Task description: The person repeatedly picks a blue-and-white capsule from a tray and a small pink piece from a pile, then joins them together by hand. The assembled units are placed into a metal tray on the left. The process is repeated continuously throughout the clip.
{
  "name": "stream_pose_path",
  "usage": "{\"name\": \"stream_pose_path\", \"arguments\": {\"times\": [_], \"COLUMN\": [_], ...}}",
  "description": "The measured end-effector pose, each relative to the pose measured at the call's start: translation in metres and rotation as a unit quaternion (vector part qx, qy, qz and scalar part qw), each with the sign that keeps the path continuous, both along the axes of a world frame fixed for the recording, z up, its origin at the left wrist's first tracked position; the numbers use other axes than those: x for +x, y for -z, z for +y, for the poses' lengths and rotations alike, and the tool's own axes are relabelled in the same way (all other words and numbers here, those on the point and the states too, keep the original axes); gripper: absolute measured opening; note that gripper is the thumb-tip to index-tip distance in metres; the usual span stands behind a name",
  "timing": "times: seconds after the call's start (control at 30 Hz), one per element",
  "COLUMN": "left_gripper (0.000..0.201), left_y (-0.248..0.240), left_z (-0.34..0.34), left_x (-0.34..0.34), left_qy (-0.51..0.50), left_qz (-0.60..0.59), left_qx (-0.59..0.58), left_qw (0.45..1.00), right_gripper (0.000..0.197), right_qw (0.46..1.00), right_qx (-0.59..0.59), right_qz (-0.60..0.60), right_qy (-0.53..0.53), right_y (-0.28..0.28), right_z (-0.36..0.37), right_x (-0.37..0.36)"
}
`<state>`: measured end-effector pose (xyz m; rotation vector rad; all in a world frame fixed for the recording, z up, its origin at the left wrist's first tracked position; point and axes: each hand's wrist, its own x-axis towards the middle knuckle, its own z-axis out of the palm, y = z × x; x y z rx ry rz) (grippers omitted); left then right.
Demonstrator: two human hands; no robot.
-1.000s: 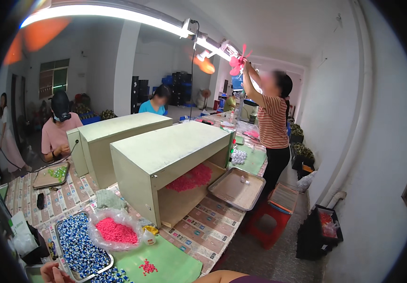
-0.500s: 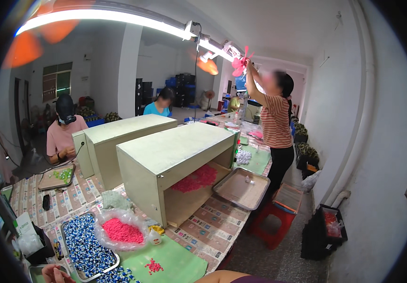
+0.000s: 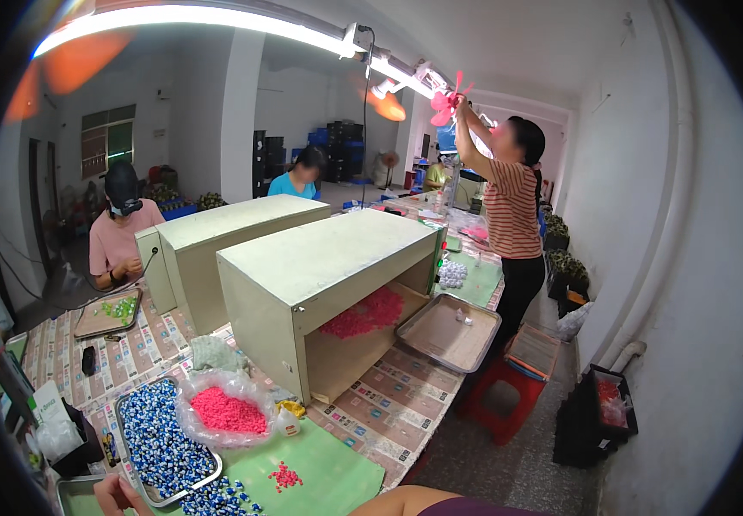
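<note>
My left hand is at the lower left edge, cut off by the frame. Its fingers are bent together, and whatever they hold, if anything, is hidden. Beside it is a metal tray heaped with small blue, white and dark pieces; more of these pieces lie loose near the tray's front corner. A shallow tray shows partly to the hand's left. A bare part of my right arm crosses the bottom edge below a purple sleeve; the right hand is out of view.
A clear bag of pink pieces overlaps the tray. Small red pieces lie on a green mat. An open-fronted box holds pink pieces; another tray juts past the table edge. A standing person reaches up to a pink fan.
My left hand has shifted slightly right, its fingers still bent. The whole view has moved a little. The standing person still has both arms raised at the fan.
</note>
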<state>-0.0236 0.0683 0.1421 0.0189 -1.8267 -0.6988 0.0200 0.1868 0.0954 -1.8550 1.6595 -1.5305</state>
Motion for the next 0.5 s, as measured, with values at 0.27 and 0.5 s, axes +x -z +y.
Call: {"name": "stream_pose_path", "arguments": {"times": [0.27,0.5], "left_gripper": [0.013,0.017], "left_y": [-0.017,-0.052], "left_z": [-0.01,-0.024], "left_x": [0.013,0.031], "left_qy": [0.258,0.677], "left_qz": [-0.06,0.05], "left_qx": [0.293,0.655], "left_qw": [0.919,0.33], "right_gripper": [0.021,0.025], "right_qw": [0.98,0.984], "right_qx": [0.013,0.046], "right_qz": [0.196,0.155], "right_qy": [0.028,0.071], "right_y": [0.021,0.013], "right_z": [0.003,0.01], "right_x": [-0.008,-0.009]}}
